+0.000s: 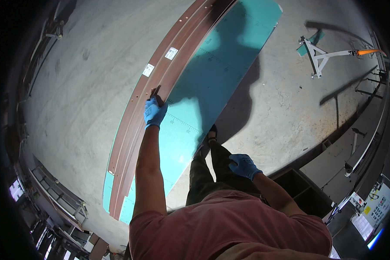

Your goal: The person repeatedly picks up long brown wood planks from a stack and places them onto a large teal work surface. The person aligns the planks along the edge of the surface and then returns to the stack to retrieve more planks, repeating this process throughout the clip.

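Observation:
My left hand (155, 113), in a blue glove, reaches out to a long brown ribbed panel (136, 130). A small dark slender shape shows at its closed fingertips, against the panel; I cannot make out what it is. The panel lies lengthwise on a turquoise board (184, 115) with ruler-like markings. Two white labels, one farther along (171, 53) and one nearer (148, 70), are stuck on the brown surface beyond that hand. Also gloved in blue, my right hand (243, 166) is curled closed beside my thigh, away from the board; its palm side is hidden.
A grey metal stand (316, 56) with an orange-ended arm rests on the concrete floor (286, 95) at the far right. Near my right side is a dark compartmented bin (297, 186). A metal rack (58, 190) stands at the left, and papers (363, 226) lie at the lower right.

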Motion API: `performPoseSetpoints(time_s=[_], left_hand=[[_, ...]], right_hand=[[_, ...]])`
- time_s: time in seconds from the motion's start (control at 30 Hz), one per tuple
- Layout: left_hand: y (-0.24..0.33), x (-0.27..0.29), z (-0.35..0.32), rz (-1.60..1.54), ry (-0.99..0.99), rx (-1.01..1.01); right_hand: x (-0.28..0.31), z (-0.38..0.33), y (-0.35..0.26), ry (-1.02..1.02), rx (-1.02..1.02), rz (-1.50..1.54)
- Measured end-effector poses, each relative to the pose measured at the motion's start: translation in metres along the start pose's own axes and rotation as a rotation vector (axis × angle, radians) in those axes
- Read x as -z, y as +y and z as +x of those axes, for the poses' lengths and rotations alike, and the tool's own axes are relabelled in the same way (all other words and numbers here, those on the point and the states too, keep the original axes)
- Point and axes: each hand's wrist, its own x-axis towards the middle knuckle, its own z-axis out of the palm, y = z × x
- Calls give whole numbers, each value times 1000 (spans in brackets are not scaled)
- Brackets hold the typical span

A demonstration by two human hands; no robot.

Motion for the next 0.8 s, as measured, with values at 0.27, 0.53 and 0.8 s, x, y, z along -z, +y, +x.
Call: performPoseSetpoints(time_s=[0.27,0.53,0.8], left_hand=[[1,-11,10,356,139,-31],[-6,-37,16,659,39,-21],[-5,-37,10,673,134,-44]], right_hand=[[-1,10,-11,-105,-95,52],[-6,13,-12,-175,-163,43],[-19,14,-11,-56,-92,77]])
